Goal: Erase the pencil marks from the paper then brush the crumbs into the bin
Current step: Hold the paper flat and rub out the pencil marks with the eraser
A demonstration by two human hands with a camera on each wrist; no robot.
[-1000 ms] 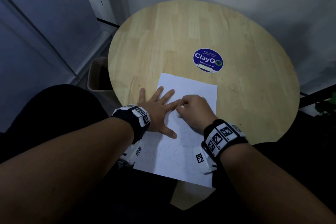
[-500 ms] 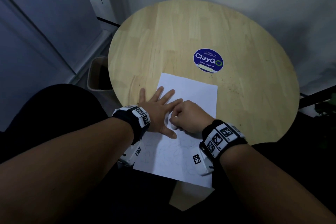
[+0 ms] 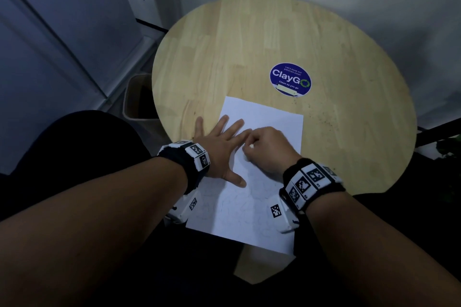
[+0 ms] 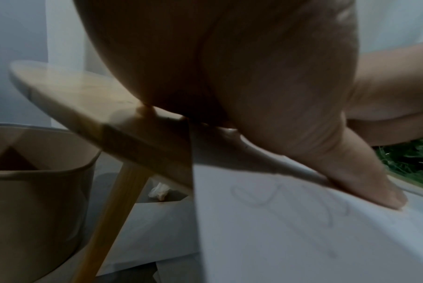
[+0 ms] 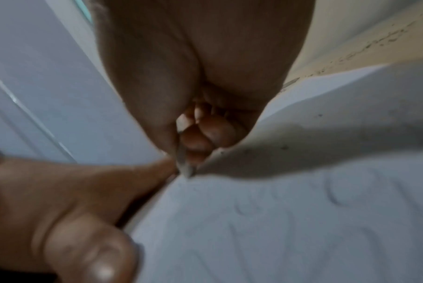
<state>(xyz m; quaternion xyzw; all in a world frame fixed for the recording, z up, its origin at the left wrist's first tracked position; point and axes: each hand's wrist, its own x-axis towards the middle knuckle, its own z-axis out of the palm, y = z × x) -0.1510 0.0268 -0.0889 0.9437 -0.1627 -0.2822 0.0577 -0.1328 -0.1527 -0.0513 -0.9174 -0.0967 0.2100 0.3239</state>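
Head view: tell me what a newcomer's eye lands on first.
The white paper at the near edge of the round wooden table, with the left hand flat on its left edge and the right hand pinching a small white eraser against it. Next, the blue ClayGo sticker just beyond the sheet. A beige bin stands on the floor to the table's left.

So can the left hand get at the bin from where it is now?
Probably yes. The left hand lies flat on the paper near the table edge, and the bin stands on the floor just beyond that edge, open-topped, nothing visible between them.
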